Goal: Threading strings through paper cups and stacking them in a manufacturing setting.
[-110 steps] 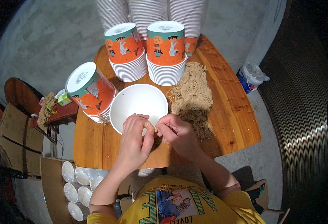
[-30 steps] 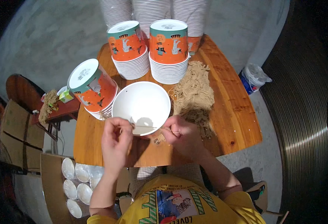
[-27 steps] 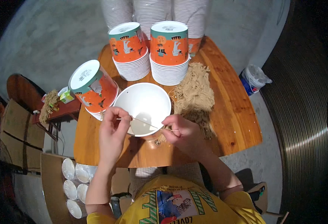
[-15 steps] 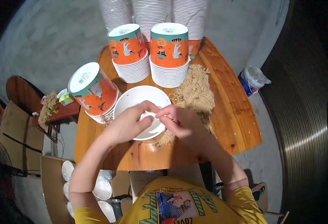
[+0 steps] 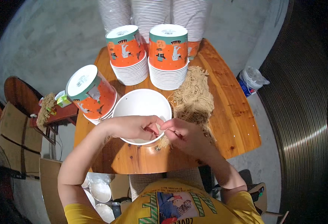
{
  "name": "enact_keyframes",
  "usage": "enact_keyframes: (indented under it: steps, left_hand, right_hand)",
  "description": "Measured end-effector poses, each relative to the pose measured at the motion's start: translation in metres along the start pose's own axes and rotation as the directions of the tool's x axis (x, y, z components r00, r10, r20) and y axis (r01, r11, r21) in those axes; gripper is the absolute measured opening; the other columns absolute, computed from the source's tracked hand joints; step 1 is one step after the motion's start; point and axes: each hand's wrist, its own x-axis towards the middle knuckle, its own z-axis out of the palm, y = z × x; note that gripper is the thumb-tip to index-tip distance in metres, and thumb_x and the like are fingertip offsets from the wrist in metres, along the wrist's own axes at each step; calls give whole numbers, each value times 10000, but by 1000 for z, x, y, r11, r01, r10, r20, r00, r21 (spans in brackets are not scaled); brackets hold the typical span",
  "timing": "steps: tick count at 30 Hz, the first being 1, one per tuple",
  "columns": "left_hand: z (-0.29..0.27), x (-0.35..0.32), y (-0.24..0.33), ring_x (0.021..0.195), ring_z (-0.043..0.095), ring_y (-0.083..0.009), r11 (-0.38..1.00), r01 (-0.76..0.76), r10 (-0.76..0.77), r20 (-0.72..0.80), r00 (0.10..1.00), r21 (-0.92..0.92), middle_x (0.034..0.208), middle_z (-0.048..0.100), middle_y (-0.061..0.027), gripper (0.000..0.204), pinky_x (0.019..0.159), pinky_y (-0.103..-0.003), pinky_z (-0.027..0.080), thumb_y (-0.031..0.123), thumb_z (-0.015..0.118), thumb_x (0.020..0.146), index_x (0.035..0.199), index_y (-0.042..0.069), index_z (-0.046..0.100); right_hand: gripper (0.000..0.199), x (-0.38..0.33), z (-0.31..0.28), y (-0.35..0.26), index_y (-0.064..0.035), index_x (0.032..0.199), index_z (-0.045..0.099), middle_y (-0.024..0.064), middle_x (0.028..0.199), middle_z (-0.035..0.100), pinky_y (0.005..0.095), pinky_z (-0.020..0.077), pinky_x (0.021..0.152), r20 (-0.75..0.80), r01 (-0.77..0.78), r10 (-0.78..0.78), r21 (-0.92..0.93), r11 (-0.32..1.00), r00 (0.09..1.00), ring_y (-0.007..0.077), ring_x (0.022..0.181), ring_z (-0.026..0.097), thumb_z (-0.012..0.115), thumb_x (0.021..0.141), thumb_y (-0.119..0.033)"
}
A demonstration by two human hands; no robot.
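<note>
A white paper bucket (image 5: 138, 102) lies tipped on the wooden table with its open mouth toward me. My left hand (image 5: 139, 127) is over the lower part of its mouth, fingers curled in and pinched. My right hand (image 5: 186, 135) meets it at the bucket's right rim, thumb and fingers pressed together. The fingertips of both hands almost touch. Anything between them is too small to make out. A heap of tan string (image 5: 194, 95) lies just beyond my right hand, and loose ends trail beside the bucket.
Stacks of upturned orange and green paper buckets stand at the left (image 5: 91, 91), back middle (image 5: 125, 50) and back right (image 5: 167, 48). Taller wrapped white stacks (image 5: 151, 16) rise behind. The wooden table (image 5: 235, 123) has a curved right edge. A carton (image 5: 51, 190) with white tubs stands below left.
My left hand has turned flatter and come down over the bucket's mouth, its elbow swinging outward. My right hand has shifted slightly right and down. The whole view has shifted a little.
</note>
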Motion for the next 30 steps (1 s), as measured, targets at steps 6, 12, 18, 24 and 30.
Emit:
enact_keyframes:
  steps: [6, 12, 18, 24, 30]
  left_hand:
    - [-3, -7, 6, 891, 555, -125, 990, 125, -128, 45, 991, 67, 952, 608, -26, 277, 804, -259, 432, 113, 546, 871, 1140, 43, 548]
    - [7, -17, 26, 932, 556, -270, 887, 71, 94, -329, 940, 457, 864, 585, -91, 111, 903, -427, 359, 159, 562, 869, 899, 52, 559]
    - [17, -15, 32, 798, 569, -251, 824, -7, 270, -381, 884, 567, 787, 577, -70, 101, 831, -364, 376, 128, 624, 814, 865, 63, 567]
    - [7, -46, 27, 761, 560, -242, 820, 112, 215, -484, 848, 561, 764, 565, -78, 86, 793, -348, 391, 95, 610, 800, 839, 52, 546]
    - [12, -106, 19, 735, 543, -211, 853, 256, 165, -700, 695, 455, 731, 556, -73, 72, 673, -320, 433, 38, 582, 778, 812, 21, 522]
  right_hand:
    - [132, 1, 0, 0, -93, 1011, 576, 38, 603, 488, 273, 413, 524, -22, 20, -21, -51, 999, 1000, 112, 541, 486, 576, 880, -105]
    - [155, 1, 9, 0, -97, 1010, 586, 30, 530, 434, 279, 399, 482, -67, -44, 37, -102, 994, 997, 113, 479, 464, 609, 858, -117]
    - [108, 5, 13, 0, -58, 905, 644, 56, 559, 503, 279, 413, 487, -50, -53, 53, -11, 999, 997, 98, 503, 507, 641, 836, -142]
    - [100, 6, 10, -6, -42, 864, 657, 63, 602, 568, 266, 422, 511, -28, -156, 158, 65, 986, 987, 93, 532, 525, 621, 844, -133]
    - [80, 7, 9, -5, -46, 872, 659, 23, 558, 523, 248, 395, 489, 9, -178, 178, 56, 982, 984, 62, 516, 479, 617, 851, -110]
